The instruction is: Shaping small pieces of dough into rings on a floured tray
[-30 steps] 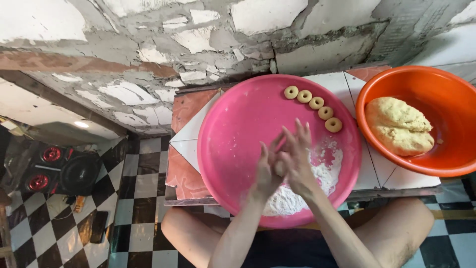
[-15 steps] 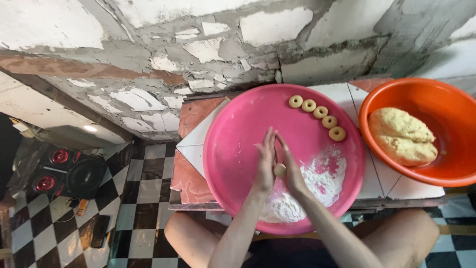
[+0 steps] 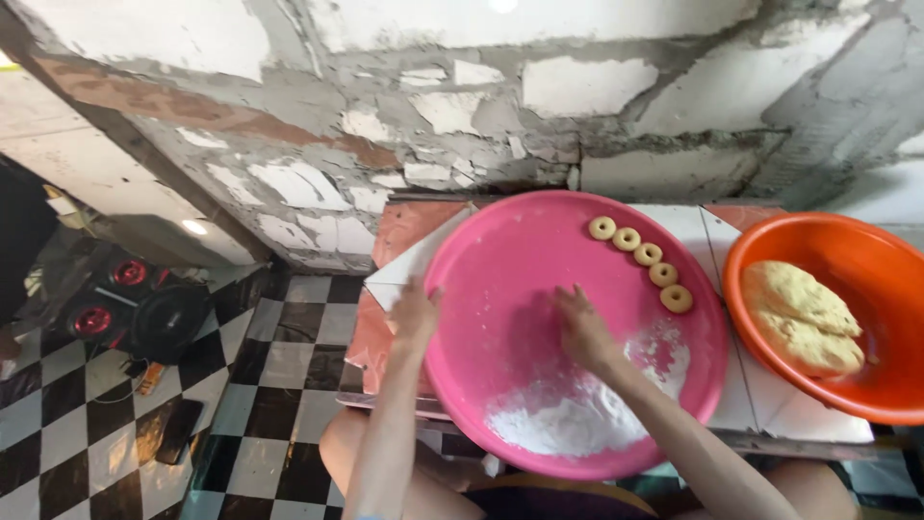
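A large pink round tray (image 3: 500, 250) lies on a tiled surface in front of me. My left hand (image 3: 414, 313) rests on its left rim, fingers curled over the edge. My right hand (image 3: 582, 329) lies palm down on the tray's middle, and whatever is under it is hidden. Several small dough rings (image 3: 647, 254) sit in a curved row at the tray's upper right. White flour (image 3: 577, 416) is heaped at the near side, close to my right wrist.
An orange bowl (image 3: 847, 252) holding a lump of yellow dough (image 3: 804, 318) stands to the right of the tray. A rough brick and plaster wall (image 3: 481, 106) rises just behind. Black and white floor tiles (image 3: 279, 385) and dark objects (image 3: 125, 303) lie to the left.
My hands were pressed together, palm to palm, above the tray. They have parted: the left went to the tray's left rim and the right came down onto the tray's middle.
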